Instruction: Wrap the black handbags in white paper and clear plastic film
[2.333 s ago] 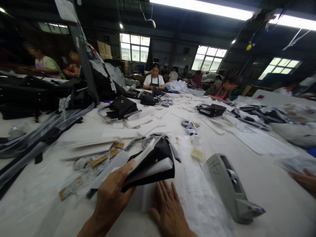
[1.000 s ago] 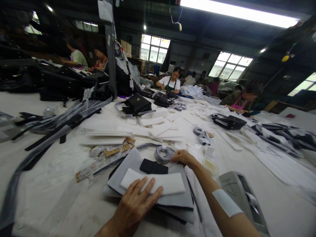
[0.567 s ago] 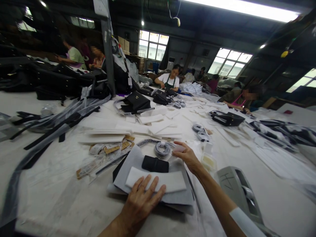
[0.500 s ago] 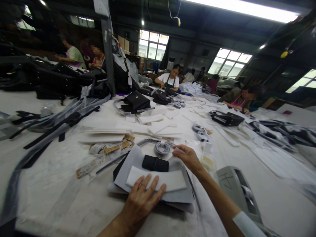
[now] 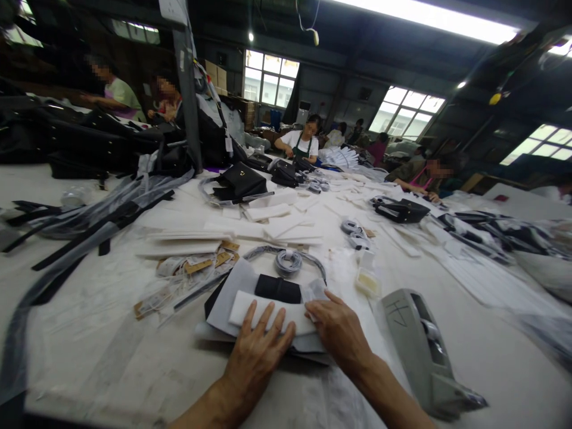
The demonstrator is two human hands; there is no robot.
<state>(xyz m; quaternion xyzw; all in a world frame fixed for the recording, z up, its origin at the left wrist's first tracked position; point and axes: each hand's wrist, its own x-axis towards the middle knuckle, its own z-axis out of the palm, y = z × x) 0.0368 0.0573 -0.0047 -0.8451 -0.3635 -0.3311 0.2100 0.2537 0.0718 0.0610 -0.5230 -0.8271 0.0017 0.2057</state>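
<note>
My left hand (image 5: 258, 348) lies flat with fingers spread on a folded white foam sheet (image 5: 243, 307). The foam rests on grey wrapping material (image 5: 218, 316), over a dark item only partly visible. Against the foam's far edge is a black rolled or folded piece (image 5: 277, 288) with a band across its middle. My right hand (image 5: 342, 328) is closed at the foam's right end, its fingertips curled down; what they pinch is hidden. Translucent film (image 5: 315, 291) stands just beyond those fingers. A wrapped grey coil (image 5: 288, 263) lies behind the black piece, inside a wrapped strap loop (image 5: 319, 265).
A grey tape dispenser (image 5: 409, 345) stands to the right, by a small box with yellowish contents (image 5: 367, 282). Tags (image 5: 201, 265) and foam sheets (image 5: 183, 244) lie left. Black bags (image 5: 241, 182) and several people are farther back; a post (image 5: 187, 101) rises at left.
My right hand came down and toward me, from beyond the black piece to the foam's right end. It was pinching a small translucent piece before. My left hand stays on the foam.
</note>
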